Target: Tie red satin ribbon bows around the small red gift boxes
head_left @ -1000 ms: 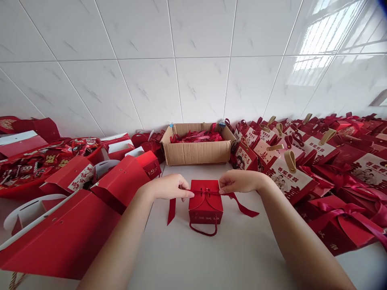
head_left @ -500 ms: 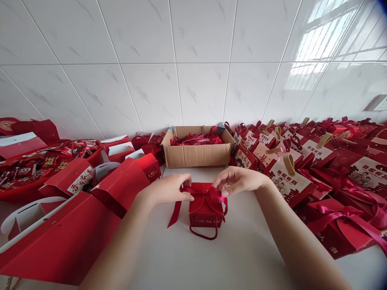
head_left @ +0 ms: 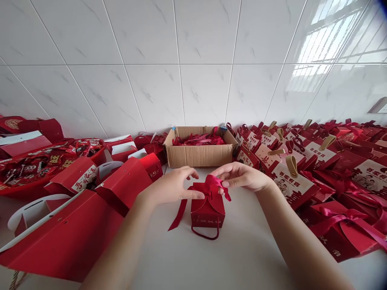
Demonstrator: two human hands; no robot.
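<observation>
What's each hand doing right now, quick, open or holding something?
Left hand: open, thumb over the red box.
Right hand: closed, fingers pinching the red ribbon.

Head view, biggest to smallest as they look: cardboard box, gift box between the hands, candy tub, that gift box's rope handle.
1. Candy tub, even cut off at the left edge
2. Cardboard box
3. Gift box
4. Rope handle

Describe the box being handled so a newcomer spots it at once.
Find the open brown cardboard carton before the white tiled wall. Just nearer, on the pale tabletop, sits a small red paperboard gift box. Only this box lies between the bare left hand and bare right hand.
</observation>
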